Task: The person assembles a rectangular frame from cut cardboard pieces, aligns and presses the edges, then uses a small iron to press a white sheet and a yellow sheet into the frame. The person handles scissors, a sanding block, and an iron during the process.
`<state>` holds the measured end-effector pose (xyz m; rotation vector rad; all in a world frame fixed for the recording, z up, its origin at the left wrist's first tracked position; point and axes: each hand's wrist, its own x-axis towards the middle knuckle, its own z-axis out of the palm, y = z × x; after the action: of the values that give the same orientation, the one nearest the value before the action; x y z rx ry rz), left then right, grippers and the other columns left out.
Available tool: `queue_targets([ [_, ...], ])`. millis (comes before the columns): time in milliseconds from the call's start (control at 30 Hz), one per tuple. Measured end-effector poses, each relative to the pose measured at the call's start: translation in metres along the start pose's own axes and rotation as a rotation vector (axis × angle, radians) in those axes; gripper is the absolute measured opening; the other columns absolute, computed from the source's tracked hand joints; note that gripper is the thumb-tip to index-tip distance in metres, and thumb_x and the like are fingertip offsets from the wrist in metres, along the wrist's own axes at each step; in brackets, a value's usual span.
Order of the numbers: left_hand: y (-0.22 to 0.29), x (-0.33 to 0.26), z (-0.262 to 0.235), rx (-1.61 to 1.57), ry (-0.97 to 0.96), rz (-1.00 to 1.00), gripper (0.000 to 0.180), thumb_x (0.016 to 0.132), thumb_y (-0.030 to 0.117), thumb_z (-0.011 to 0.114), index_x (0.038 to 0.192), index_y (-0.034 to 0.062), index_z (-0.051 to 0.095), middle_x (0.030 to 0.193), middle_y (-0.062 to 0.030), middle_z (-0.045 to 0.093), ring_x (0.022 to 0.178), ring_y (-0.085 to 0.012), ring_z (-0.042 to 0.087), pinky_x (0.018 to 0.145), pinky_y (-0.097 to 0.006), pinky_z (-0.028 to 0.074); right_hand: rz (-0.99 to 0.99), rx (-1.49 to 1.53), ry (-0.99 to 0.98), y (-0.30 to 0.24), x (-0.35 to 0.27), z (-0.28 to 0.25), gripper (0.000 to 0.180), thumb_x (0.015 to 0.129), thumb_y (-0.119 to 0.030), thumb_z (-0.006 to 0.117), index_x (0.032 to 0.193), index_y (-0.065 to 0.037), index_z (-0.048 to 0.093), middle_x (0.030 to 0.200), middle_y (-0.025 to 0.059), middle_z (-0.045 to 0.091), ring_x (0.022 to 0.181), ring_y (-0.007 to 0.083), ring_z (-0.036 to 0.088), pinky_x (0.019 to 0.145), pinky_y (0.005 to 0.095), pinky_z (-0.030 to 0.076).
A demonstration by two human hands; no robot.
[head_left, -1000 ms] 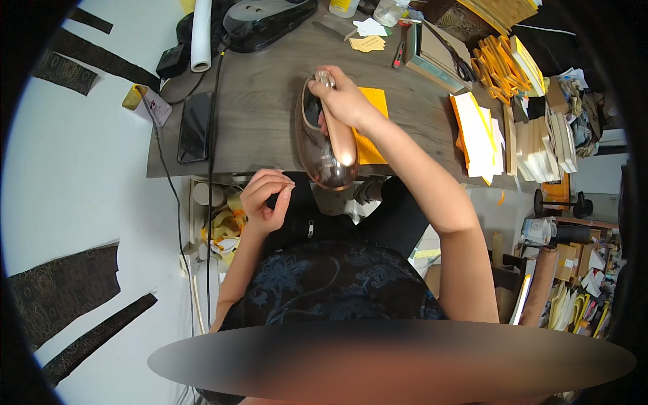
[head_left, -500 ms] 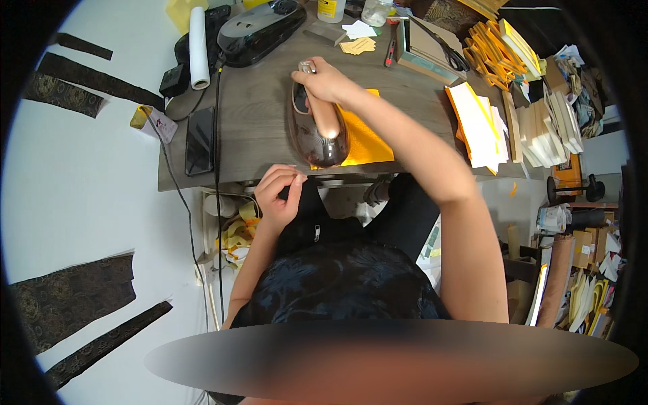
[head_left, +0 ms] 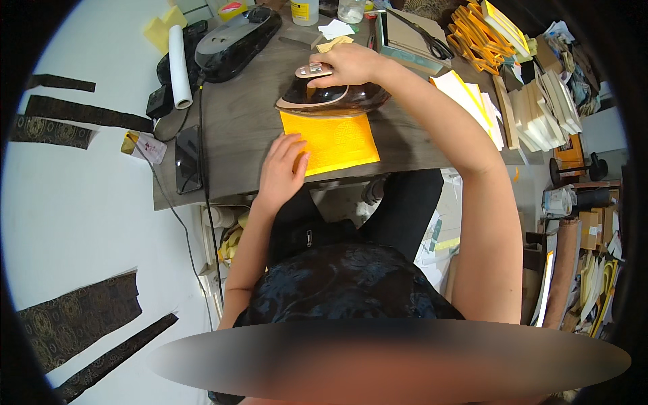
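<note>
My right hand (head_left: 349,66) is wrapped round the handle of a dark brown, glossy iron (head_left: 368,100). Lying sideways across the desk, the iron points its tip to the left along the far edge of a yellow-orange textured sheet (head_left: 339,143). Part of that far edge may be hidden beneath it. My left hand (head_left: 283,170) rests by the sheet's left edge, fingers stretched out and slightly apart, holding nothing. The fingertips touch or nearly touch the sheet's edge.
A black and grey iron stand (head_left: 236,44) and a white roll (head_left: 180,67) occupy the far left of the grey desk (head_left: 236,135). Near them lie a dark phone-like slab (head_left: 188,160) and a hanging black cable. Scissors (head_left: 432,40), yellow-edged papers (head_left: 466,101) and book stacks (head_left: 540,121) sit to the right.
The iron has turned from lengthwise to sideways and moved off most of the yellow sheet. My left hand has come forward from the desk's edge to the sheet, its fingers straightening.
</note>
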<state>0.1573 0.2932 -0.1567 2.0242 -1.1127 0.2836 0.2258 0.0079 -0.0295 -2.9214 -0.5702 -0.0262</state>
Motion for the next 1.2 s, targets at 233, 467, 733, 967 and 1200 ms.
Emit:
queue_targets([
  [233,-0.021,0.008,-0.002,0.105,-0.212,-0.004,0.046,0.093,0.023,0.072,0.131,-0.0023,0.065,0.146,-0.0242,0.056,0.141,-0.0402,0.048,0.124,-0.051,0.030,-0.005,-0.076,0.015,0.029,-0.025,-0.001,0.062,0.091,-0.068,0.063,0.100,-0.007,0.070,0.086,0.0198,0.074,0.087,0.0393,0.072,0.078,0.0480,0.057],
  [467,-0.021,-0.003,-0.015,0.065,-0.209,0.007,0.068,0.088,0.029,0.079,0.144,-0.0019,0.053,0.149,-0.0229,0.055,0.145,-0.0399,0.044,0.126,-0.055,0.026,0.005,-0.097,-0.060,-0.001,-0.052,-0.007,0.058,0.090,-0.065,0.066,0.103,-0.008,0.072,0.085,0.0192,0.075,0.085,0.0370,0.074,0.076,0.0474,0.059],
  [733,-0.016,-0.005,-0.020,0.055,-0.209,0.017,0.071,0.087,0.025,0.080,0.147,0.0013,0.050,0.147,-0.0200,0.056,0.146,-0.0382,0.044,0.126,-0.056,0.027,-0.041,-0.061,-0.045,-0.029,-0.090,-0.001,0.057,0.090,-0.061,0.069,0.105,-0.006,0.073,0.078,0.0189,0.073,0.078,0.0372,0.073,0.070,0.0458,0.059],
  [967,-0.021,-0.010,-0.021,-0.022,-0.186,-0.056,0.054,0.088,0.008,0.064,0.142,0.0049,0.057,0.146,-0.0164,0.058,0.146,-0.0372,0.044,0.128,-0.056,0.023,-0.056,-0.053,-0.069,-0.052,-0.114,-0.006,0.057,0.090,-0.057,0.070,0.100,-0.002,0.073,0.074,0.0188,0.072,0.071,0.0357,0.072,0.067,0.0436,0.058],
  [1200,-0.030,-0.015,-0.021,-0.144,-0.074,-0.060,0.050,0.084,0.004,0.057,0.134,0.0030,0.063,0.140,-0.0169,0.062,0.139,-0.0375,0.051,0.127,-0.056,0.026,-0.102,-0.024,-0.111,-0.068,-0.124,-0.008,0.053,0.090,-0.055,0.070,0.091,-0.002,0.071,0.070,0.0190,0.070,0.069,0.0356,0.073,0.066,0.0443,0.059],
])
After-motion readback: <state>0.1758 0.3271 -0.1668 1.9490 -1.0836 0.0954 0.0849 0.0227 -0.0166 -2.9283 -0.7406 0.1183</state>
